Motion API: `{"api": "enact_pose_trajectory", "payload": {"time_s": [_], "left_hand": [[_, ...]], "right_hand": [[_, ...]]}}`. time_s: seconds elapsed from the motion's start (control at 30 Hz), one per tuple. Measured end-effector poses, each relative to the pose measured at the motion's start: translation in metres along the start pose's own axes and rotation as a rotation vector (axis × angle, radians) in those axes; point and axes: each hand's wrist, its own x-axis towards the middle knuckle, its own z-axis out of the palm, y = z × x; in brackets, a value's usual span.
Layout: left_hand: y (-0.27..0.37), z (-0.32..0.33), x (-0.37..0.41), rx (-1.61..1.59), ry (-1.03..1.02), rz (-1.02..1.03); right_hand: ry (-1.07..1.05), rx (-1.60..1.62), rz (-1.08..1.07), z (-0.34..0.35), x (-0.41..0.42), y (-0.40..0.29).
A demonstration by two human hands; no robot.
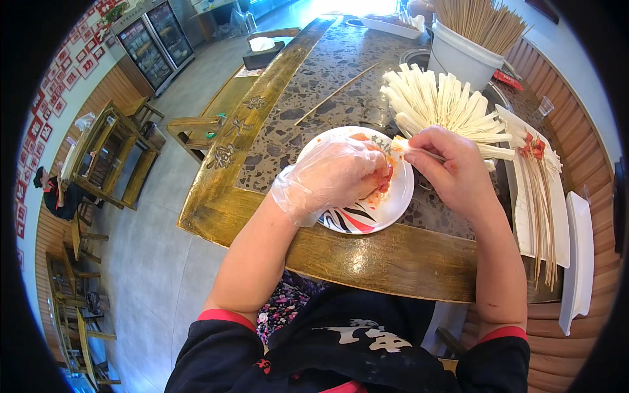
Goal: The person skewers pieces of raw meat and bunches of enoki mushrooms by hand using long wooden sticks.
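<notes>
My left hand (339, 174), in a clear plastic glove, is over a white patterned plate (404, 196), its fingers at a mass of red sauce (385, 181); whether they grip anything is hidden. My right hand (449, 167) is bare and pinches a pale, sheet-like rolled piece (400, 146) on a thin stick above the plate's right rim. Behind it, many pale skewered bundles (442, 105) lie fanned out in a round container. To the right, a white tray (560, 231) holds skewers (538, 196) with red-coated tips.
A single wooden skewer (336, 93) lies on the stone tabletop (314, 73). A white bucket (459, 56) of sticks stands behind the bundles. An empty-looking white tray (577, 265) is at the far right, another tray (393, 24) at the back. A person (54, 194) sits far left.
</notes>
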Motion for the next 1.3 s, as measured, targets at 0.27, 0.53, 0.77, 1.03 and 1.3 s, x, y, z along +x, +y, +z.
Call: {"api": "enact_pose_trajectory", "payload": {"time_s": [0.27, 0.53, 0.77, 1.03, 1.3], "left_hand": [[-0.006, 0.015, -0.002, 0.123, -0.016, 0.089], [0.004, 0.013, -0.002, 0.189, -0.092, -0.002], [-0.011, -0.005, -0.004, -0.154, -0.062, 0.131], [-0.003, -0.008, -0.010, -0.143, -0.357, -0.117], [0.002, -0.022, -0.009, -0.523, -0.188, -0.462]], "right_hand": [[-0.060, -0.008, 0.066, -0.004, 0.001, -0.005], [-0.054, -0.022, 0.065, -0.006, 0.000, -0.005], [0.025, 0.004, -0.012, -0.004, 0.000, -0.002], [0.019, 0.003, 0.005, -0.004, 0.000, 0.000], [0.031, -0.009, -0.010, -0.006, 0.000, 0.001]]}}
